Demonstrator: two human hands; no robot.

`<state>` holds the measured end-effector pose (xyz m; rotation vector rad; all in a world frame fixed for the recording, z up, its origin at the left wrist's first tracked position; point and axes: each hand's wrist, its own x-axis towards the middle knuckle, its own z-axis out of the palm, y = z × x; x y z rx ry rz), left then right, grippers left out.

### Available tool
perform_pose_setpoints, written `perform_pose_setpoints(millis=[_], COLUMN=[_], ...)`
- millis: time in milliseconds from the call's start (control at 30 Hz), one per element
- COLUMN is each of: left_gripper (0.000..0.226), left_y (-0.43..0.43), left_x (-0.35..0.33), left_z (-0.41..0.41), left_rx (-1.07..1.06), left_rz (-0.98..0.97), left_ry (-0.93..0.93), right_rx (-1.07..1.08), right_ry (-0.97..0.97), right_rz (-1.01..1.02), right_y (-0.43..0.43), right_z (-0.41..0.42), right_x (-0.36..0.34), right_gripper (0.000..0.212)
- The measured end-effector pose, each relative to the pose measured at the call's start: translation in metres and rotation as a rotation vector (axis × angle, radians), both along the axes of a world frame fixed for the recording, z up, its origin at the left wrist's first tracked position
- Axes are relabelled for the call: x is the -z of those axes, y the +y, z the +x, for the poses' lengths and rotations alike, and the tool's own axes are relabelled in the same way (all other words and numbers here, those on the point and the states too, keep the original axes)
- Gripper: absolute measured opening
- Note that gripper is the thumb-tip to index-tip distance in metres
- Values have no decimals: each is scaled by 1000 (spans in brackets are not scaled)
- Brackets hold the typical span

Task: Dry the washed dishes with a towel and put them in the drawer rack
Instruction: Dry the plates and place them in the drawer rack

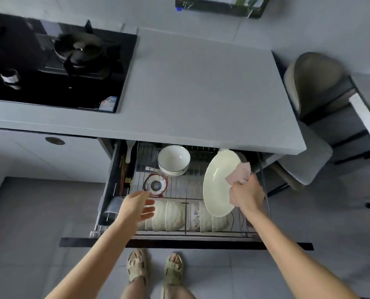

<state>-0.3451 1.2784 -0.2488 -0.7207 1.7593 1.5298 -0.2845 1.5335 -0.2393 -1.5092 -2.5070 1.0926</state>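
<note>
The wire drawer rack is pulled out below the grey counter. My right hand grips a pink towel together with the right edge of a large pale oval plate, which stands tilted on edge over the rack's right side. My left hand hovers open, fingers spread, over the rack's front left, holding nothing. Inside the rack are stacked white bowls at the back, a small red-rimmed dish and rows of white bowls on edge along the front.
A black gas hob sits at the counter's left; the grey countertop spans above the drawer. Chopsticks and utensils lie in the drawer's left compartment. A grey chair stands at right. My sandalled feet stand before the drawer front.
</note>
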Motion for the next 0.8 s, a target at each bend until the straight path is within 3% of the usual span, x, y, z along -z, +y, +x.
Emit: perform_pose_setpoints(millis=[267,433,800], left_gripper=[23,25,26], left_y=[23,21,15], left_x=[45,76,101], left_z=[-45,-63,-92], left_rx=[142,154,131], left_rz=[17,14,10], left_ry=[-31,-42,-37], right_rx=[-21,-46,-112], right_ry=[-218,-216,-283], right_rz=[188,254,465], right_y=[2,-2,13], right_z=[-56,-79,-110], right_x=[82,121,140], right_gripper=[33,24,34])
